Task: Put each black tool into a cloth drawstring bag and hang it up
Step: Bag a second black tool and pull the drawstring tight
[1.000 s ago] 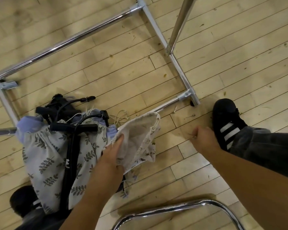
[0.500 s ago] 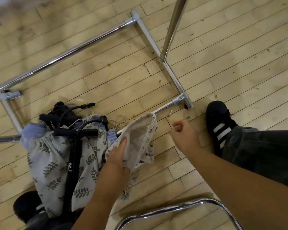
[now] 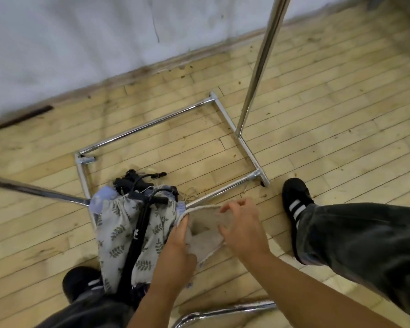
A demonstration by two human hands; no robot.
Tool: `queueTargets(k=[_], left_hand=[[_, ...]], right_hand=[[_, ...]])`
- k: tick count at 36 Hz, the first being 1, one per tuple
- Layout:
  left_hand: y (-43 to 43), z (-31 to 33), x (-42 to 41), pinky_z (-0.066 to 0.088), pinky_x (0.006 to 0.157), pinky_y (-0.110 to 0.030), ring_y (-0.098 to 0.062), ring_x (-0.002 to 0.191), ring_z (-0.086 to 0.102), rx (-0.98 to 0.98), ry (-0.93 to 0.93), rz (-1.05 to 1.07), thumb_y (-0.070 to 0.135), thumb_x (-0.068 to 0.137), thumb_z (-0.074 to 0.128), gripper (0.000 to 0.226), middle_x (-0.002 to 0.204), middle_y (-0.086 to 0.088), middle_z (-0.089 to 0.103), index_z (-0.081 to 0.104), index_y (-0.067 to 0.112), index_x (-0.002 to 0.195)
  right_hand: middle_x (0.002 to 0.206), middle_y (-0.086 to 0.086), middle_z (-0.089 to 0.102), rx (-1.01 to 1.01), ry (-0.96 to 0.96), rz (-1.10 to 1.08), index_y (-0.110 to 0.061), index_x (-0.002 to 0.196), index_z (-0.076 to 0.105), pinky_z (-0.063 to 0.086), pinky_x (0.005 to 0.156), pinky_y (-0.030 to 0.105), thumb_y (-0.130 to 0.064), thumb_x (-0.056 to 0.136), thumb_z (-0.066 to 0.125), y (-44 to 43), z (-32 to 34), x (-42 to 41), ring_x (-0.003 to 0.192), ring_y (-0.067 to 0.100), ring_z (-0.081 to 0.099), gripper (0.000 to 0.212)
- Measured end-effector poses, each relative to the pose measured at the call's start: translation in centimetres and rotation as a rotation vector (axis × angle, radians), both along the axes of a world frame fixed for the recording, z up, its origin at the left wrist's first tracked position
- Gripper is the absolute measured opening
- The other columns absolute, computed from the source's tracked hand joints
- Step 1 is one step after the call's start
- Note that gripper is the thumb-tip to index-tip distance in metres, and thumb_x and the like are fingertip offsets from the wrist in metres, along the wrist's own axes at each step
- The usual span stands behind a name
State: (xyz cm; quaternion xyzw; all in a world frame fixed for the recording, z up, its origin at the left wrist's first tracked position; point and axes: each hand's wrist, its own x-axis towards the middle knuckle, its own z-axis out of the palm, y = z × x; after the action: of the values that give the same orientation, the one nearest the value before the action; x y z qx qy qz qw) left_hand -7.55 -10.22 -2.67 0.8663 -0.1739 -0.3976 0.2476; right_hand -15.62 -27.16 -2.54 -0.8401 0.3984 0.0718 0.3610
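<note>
An off-white cloth drawstring bag (image 3: 204, 235) is held open above the wooden floor. My left hand (image 3: 178, 245) grips its left rim, thumb along the edge. My right hand (image 3: 242, 228) holds the right rim with curled fingers. Left of it lies a pile of leaf-printed cloth bags (image 3: 118, 235) with a long black pump-like tool (image 3: 137, 235) lying across them. More black tools (image 3: 133, 181) with cords sit at the far end of the pile.
A chrome garment rack base (image 3: 249, 150) frames the floor ahead, with its upright pole (image 3: 260, 62) at right. A chrome curved bar (image 3: 223, 312) lies near my legs. My black shoes (image 3: 294, 200) stand on both sides. A white wall runs behind.
My right hand came left from the floor near the shoe and took hold of the bag's right rim. The bag mouth is now spread open. The camera tilted up, showing the wall.
</note>
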Motion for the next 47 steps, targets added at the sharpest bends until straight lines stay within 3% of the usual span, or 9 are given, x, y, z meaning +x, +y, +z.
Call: queueTargets(k=[6, 10, 14, 18, 22, 27, 33, 39, 47], left_hand=[[1.4, 3.3, -0.5, 0.049, 0.085, -0.021, -0.021, 0.124, 0.054, -0.058, -0.021, -0.033, -0.007, 0.084, 0.052, 0.092, 0.156, 0.006, 0.04, 0.022, 0.034, 0.161], [2.8, 3.9, -0.1, 0.053, 0.093, -0.022, -0.015, 0.122, 0.055, -0.122, -0.04, 0.015, -0.006, 0.083, 0.055, 0.091, 0.147, 0.006, 0.049, 0.029, 0.039, 0.158], [4.0, 3.3, 1.3, 0.056, 0.087, -0.024, -0.014, 0.114, 0.059, -0.195, 0.001, 0.17, 0.015, 0.09, 0.059, 0.069, 0.137, 0.008, 0.053, 0.039, 0.046, 0.148], [4.7, 2.5, 3.4, 0.051, 0.059, -0.021, -0.009, 0.076, 0.064, -0.22, 0.004, 0.459, 0.026, 0.099, 0.062, 0.034, 0.117, 0.007, 0.062, 0.054, 0.04, 0.129], [6.0, 0.0, 6.0, 0.051, 0.089, -0.033, -0.013, 0.109, 0.06, -0.109, -0.094, 0.558, 0.037, 0.101, 0.06, 0.041, 0.137, 0.001, 0.055, 0.046, 0.023, 0.137], [6.4, -3.8, 8.9, 0.047, 0.098, -0.039, -0.027, 0.124, 0.057, 0.073, -0.037, 0.46, 0.032, 0.101, 0.06, 0.056, 0.145, -0.007, 0.055, 0.042, 0.013, 0.149], [6.0, -7.4, 10.7, 0.043, 0.068, -0.032, -0.022, 0.092, 0.057, 0.256, 0.034, 0.299, 0.03, 0.102, 0.061, 0.051, 0.128, -0.012, 0.065, 0.045, 0.01, 0.146], [8.0, -11.4, 10.5, 0.052, 0.095, -0.046, -0.039, 0.121, 0.057, 0.344, 0.039, 0.319, 0.036, 0.092, 0.071, 0.072, 0.135, -0.018, 0.058, 0.035, 0.011, 0.15], [9.2, -12.2, 10.2, 0.051, 0.084, -0.041, -0.036, 0.109, 0.059, 0.401, -0.026, 0.269, 0.028, 0.087, 0.073, 0.043, 0.118, -0.014, 0.062, 0.055, 0.016, 0.125]], right_hand=[[0.16, -0.001, 0.026, 0.019, 0.156, 0.156, -0.044, 0.124, 0.06, 0.051, 0.106, 0.039, -0.022, 0.089, 0.073, -1.1, 1.9, -1.2, 0.14, 0.024, 0.038, 0.044], [0.126, -0.002, 0.067, 0.174, 0.107, 0.219, -0.032, 0.119, 0.071, 0.047, 0.08, 0.007, -0.003, 0.098, 0.056, -0.6, 2.8, -1.7, 0.1, 0.009, 0.059, 0.039], [0.114, -0.007, 0.07, 0.149, -0.023, 0.156, -0.025, 0.119, 0.074, 0.041, 0.064, -0.002, -0.006, 0.098, 0.06, 0.6, 3.2, -1.4, 0.081, -0.006, 0.053, 0.032], [0.113, -0.009, 0.061, 0.158, -0.059, 0.14, -0.021, 0.136, 0.064, 0.044, 0.067, 0.0, -0.004, 0.095, 0.063, 1.6, 3.2, -0.6, 0.089, 0.0, 0.054, 0.044], [0.117, -0.01, 0.055, 0.194, -0.055, 0.171, -0.025, 0.143, 0.058, 0.042, 0.077, 0.005, -0.003, 0.093, 0.061, 2.3, 3.0, 0.7, 0.103, 0.005, 0.052, 0.054], [0.12, -0.01, 0.052, 0.244, -0.034, 0.212, -0.029, 0.15, 0.049, 0.052, 0.089, 0.013, -0.005, 0.091, 0.064, 2.8, 2.3, 2.2, 0.106, 0.006, 0.053, 0.065], [0.126, -0.017, 0.045, 0.251, -0.006, 0.217, -0.035, 0.155, 0.04, 0.044, 0.075, 0.0, -0.007, 0.094, 0.064, 3.2, 1.4, 3.6, 0.103, 0.001, 0.051, 0.07], [0.125, -0.025, 0.042, 0.277, -0.01, 0.213, -0.036, 0.155, 0.041, 0.042, 0.079, 0.0, -0.008, 0.096, 0.061, 3.6, 1.0, 3.4, 0.098, -0.009, 0.049, 0.068], [0.128, -0.02, 0.044, 0.314, -0.014, 0.172, -0.035, 0.155, 0.041, 0.039, 0.079, -0.002, -0.003, 0.096, 0.06, 3.8, 1.6, 1.6, 0.104, -0.01, 0.048, 0.069]])
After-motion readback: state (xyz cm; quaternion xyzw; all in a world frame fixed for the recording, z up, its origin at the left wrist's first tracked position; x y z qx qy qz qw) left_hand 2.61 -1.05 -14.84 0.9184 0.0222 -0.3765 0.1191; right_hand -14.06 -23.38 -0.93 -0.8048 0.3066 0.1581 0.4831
